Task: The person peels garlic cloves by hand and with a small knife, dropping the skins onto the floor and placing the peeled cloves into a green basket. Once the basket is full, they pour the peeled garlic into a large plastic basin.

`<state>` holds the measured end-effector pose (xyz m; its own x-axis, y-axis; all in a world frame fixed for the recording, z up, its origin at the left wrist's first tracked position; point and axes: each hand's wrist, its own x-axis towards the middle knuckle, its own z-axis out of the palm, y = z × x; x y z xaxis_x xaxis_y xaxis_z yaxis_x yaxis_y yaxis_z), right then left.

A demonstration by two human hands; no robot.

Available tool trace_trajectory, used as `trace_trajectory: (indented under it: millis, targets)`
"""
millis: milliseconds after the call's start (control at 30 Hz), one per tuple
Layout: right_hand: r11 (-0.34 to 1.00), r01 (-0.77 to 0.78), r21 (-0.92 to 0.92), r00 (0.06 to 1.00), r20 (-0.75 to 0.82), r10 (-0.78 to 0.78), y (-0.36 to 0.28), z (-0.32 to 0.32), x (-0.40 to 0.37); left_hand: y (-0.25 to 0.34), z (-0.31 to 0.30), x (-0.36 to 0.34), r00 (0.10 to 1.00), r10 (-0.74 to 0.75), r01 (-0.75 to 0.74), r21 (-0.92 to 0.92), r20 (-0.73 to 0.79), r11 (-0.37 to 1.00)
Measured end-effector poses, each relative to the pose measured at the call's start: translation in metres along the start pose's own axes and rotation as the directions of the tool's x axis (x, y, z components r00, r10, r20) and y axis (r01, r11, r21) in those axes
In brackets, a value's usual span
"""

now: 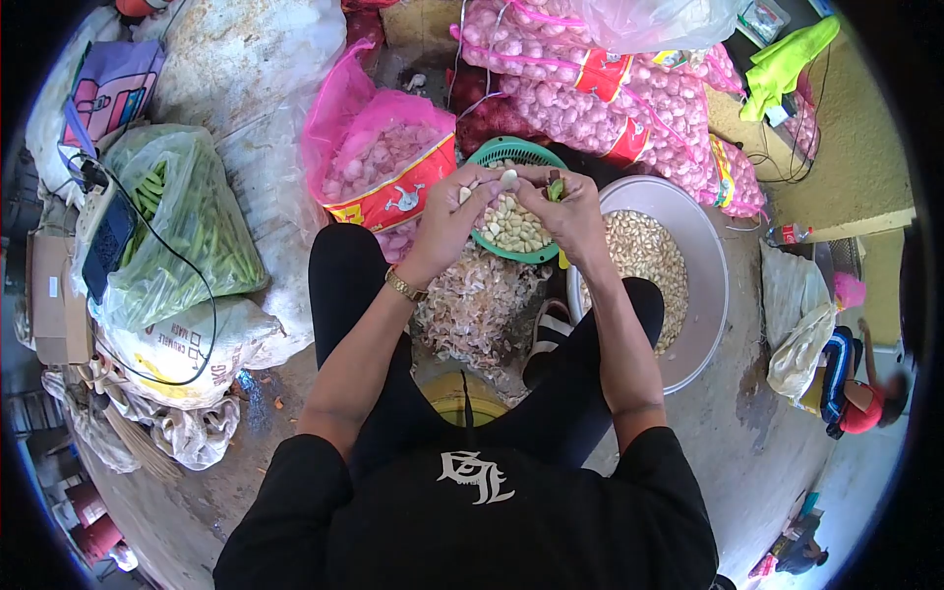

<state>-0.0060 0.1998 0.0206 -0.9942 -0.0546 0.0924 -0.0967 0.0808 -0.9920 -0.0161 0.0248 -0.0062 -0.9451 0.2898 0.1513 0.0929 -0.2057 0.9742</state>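
A pale garlic clove [508, 179] is pinched between the fingertips of both my hands. My left hand [454, 208] is closed on its left side, my right hand [570, 208] on its right. A small green object [556, 189] shows at my right fingers; I cannot make out what it is. Just below my hands stands a green plastic basket [511, 149] with garlic cloves [516, 228] in it. Loose garlic skins [472, 310] lie heaped on the floor between my feet. Beside my right knee, a large whitish basin [703, 339] holds many peeled cloves [644, 265].
An open pink mesh bag of garlic [383, 162] leans left of the basket. Full garlic sacks [551, 108] are stacked behind. Further left sits a clear bag of green pods [187, 216], with a dark cable [177, 265] over it. Other people [865, 393] are at far right.
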Motion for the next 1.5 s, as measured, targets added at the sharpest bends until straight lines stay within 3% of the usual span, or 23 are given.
trace_trajectory:
  millis: [133,200,233,333,400,567,633,700,833,933,967,1000,1033,1233,1300,1433,1500]
  targets:
    - [0.99,0.017,-0.14,0.998,-0.053,-0.024,-0.009,0.005,-0.001,-0.003,0.001,0.0,1.0,0.024,-0.024,0.103,0.006,0.994]
    - [0.99,0.029,-0.138,0.998,-0.05,-0.037,-0.004,0.005,0.001,-0.016,0.001,0.006,0.902,0.428,-0.417,0.392,0.063,0.82]
    - [0.99,0.043,-0.137,0.998,-0.048,-0.05,-0.003,0.005,0.002,-0.019,0.001,0.006,0.902,0.428,-0.417,0.392,0.062,0.82]
    - [1.0,0.026,0.008,1.0,0.0,-0.025,-0.008,0.004,0.003,-0.009,0.001,0.005,0.922,0.386,-0.374,0.31,0.024,0.874]
    - [1.0,0.005,0.023,1.0,0.023,-0.005,-0.011,0.003,0.001,0.005,-0.002,0.001,1.0,-0.02,0.02,0.008,-0.009,1.0]
    - [0.998,-0.005,0.06,1.0,0.014,0.004,-0.003,0.003,0.002,0.0,-0.001,0.002,0.999,0.032,-0.03,0.07,-0.02,0.997]
    - [0.999,0.043,-0.008,0.999,-0.004,-0.043,-0.003,0.004,0.001,0.001,0.001,0.002,0.998,0.056,-0.053,0.088,-0.031,0.995]
    - [0.993,0.081,-0.085,0.996,-0.031,-0.084,-0.002,0.008,0.0,0.002,0.002,0.003,0.977,0.194,-0.168,0.241,-0.09,0.956]
    - [0.947,0.178,-0.269,0.977,-0.063,-0.201,0.002,0.013,0.0,0.005,-0.002,-0.001,0.99,0.13,-0.106,0.311,-0.059,0.945]
    - [0.935,0.241,-0.259,0.964,-0.045,-0.261,0.004,0.014,-0.001,0.003,-0.003,-0.001,0.971,0.238,-0.202,0.429,-0.03,0.881]
    - [0.936,0.24,-0.259,0.965,-0.045,-0.26,0.003,0.013,-0.002,0.002,-0.003,-0.001,0.969,0.245,-0.208,0.452,-0.025,0.867]
    - [0.973,0.132,-0.191,0.989,-0.046,-0.143,0.001,0.012,-0.002,0.002,-0.003,-0.001,0.967,0.253,-0.214,0.475,-0.019,0.854]
    - [0.992,0.021,-0.123,0.999,-0.039,-0.026,-0.001,0.012,-0.002,0.001,-0.004,0.0,0.967,0.254,-0.214,0.475,-0.019,0.854]
    - [0.999,0.011,0.03,1.0,-0.017,-0.011,0.007,0.011,0.001,0.002,-0.01,0.0,0.993,0.03,-0.001,0.252,-0.111,0.968]
    - [1.0,0.012,0.01,1.0,-0.007,-0.012,0.007,0.011,0.001,0.0,-0.014,0.001,0.994,-0.064,0.071,0.074,-0.092,0.995]
    - [0.995,0.06,-0.079,0.997,-0.035,-0.062,0.011,0.014,0.003,0.003,-0.015,-0.002,0.997,-0.041,0.043,0.031,-0.069,0.999]
    - [0.996,0.06,-0.073,0.997,-0.035,-0.063,0.012,0.015,0.003,0.009,-0.014,-0.005,0.996,0.013,-0.003,0.107,-0.091,0.994]
